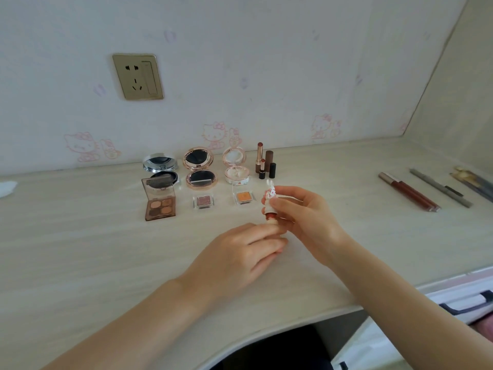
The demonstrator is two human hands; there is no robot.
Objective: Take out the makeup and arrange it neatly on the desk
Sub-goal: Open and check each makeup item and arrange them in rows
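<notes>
Nearest the camera, two bare forearms reach over the near edge of the desk point(80, 249). The left hand point(240, 252) lies low on the desk, its fingers curled round something small at the foot of the bunny lipstick point(270, 202); what it holds is hidden, perhaps the cap or base. The right hand point(301, 214) pinches the lipstick upright between thumb and fingertips, the red tip showing low down, likely so it can be opened or closed before it joins the row.

Farther off, the makeup is already set out in lines: three open compacts point(198, 168) at the back, an eyeshadow palette point(160, 200) and two small single shadows point(204, 202) in front, and upright lipsticks point(262, 162) at the right end, caps standing beside them. That gap near the lipsticks looks like the bunny one's place. Far right lie a lip gloss tube point(408, 192) and pencils point(440, 188), well apart from the rows. A wall socket point(137, 77) sits above.
</notes>
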